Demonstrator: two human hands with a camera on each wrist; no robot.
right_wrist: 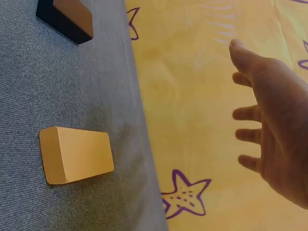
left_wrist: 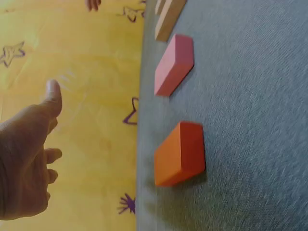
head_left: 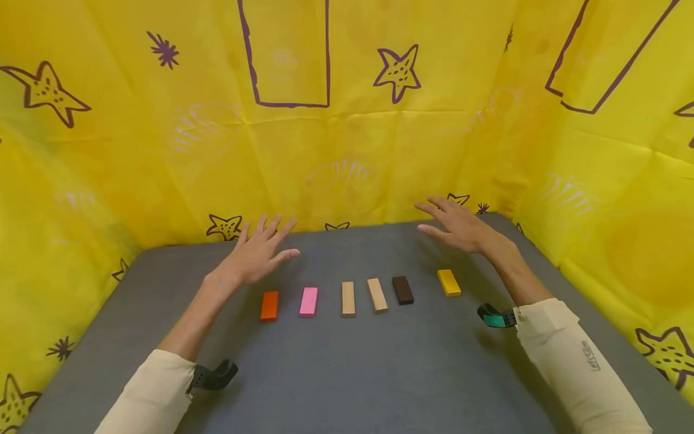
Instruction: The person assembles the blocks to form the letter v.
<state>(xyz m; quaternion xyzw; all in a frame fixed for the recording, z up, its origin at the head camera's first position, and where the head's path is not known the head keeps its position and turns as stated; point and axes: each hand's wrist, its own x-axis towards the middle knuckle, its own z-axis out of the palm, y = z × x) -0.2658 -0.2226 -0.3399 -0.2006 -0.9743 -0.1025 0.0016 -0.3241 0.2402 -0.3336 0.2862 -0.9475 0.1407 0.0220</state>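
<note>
Hovering above the far part of the table (head_left: 347, 374), the left hand (head_left: 255, 256) and the right hand (head_left: 461, 230) hold nothing; their fingers are stretched, with the thumbs wide apart. The orange block (head_left: 269, 306) lies on the near side of the left hand and slightly to its right, not touched, with its long axis running near to far. The yellow block (head_left: 449, 283) lies nearer than the right hand and a little left of it, its far end turned slightly left; the right hand is the closer one to it. Between them, in a row from left to right, are the pink block (head_left: 309, 301), two pale wooden blocks (head_left: 348, 299) and the dark brown block (head_left: 403, 290), all apart. I see no obstacle between either hand and its nearest block. A yellow cloth (head_left: 347, 138) hangs behind the far edge.
</note>
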